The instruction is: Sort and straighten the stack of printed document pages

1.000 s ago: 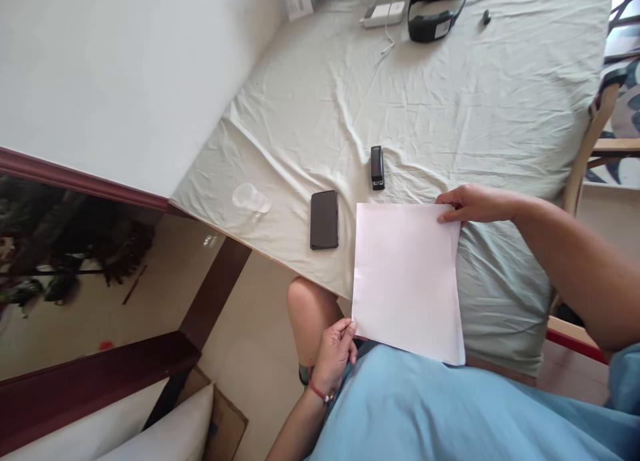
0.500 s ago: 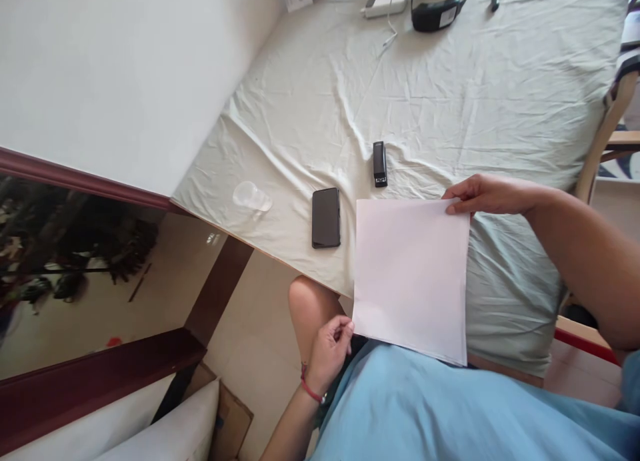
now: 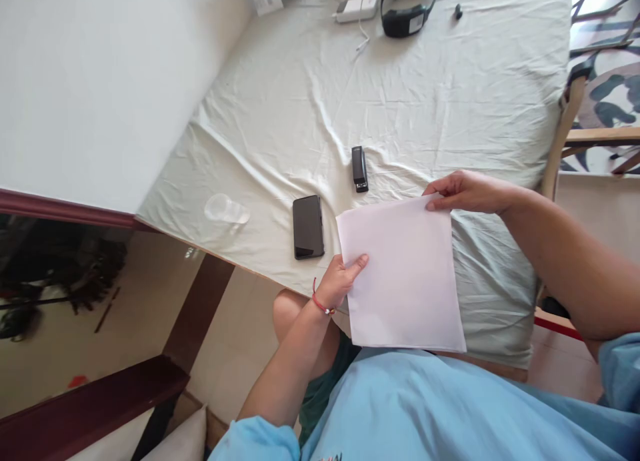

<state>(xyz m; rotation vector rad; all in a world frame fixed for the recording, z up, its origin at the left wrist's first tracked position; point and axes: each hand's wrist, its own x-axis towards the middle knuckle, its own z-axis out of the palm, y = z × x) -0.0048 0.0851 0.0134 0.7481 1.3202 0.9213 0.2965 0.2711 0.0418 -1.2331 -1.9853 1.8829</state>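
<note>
A small stack of white paper sheets [image 3: 403,281] lies over the front edge of the cloth-covered table, its near edge by my blue shirt. My left hand [image 3: 343,277] grips the left edge, thumb on top and fingers hidden underneath. At the far right corner, my right hand [image 3: 457,191] pinches the sheets between thumb and fingers. Just beyond the paper's far edge lies a black stapler [image 3: 359,169]. A dark phone [image 3: 308,227] rests screen up to the left of the paper.
A clear plastic cup [image 3: 225,209] lies on its side near the table's left edge. Toward the back are a white box-shaped device [image 3: 356,9] with a cable, a black headset [image 3: 404,21] and a small dark object [image 3: 458,11]. A wooden chair [image 3: 560,134] stands at right.
My left hand has moved from the paper's near left corner up to the middle of its left edge. The paper has turned slightly. My right hand keeps its hold; the camera view has shifted.
</note>
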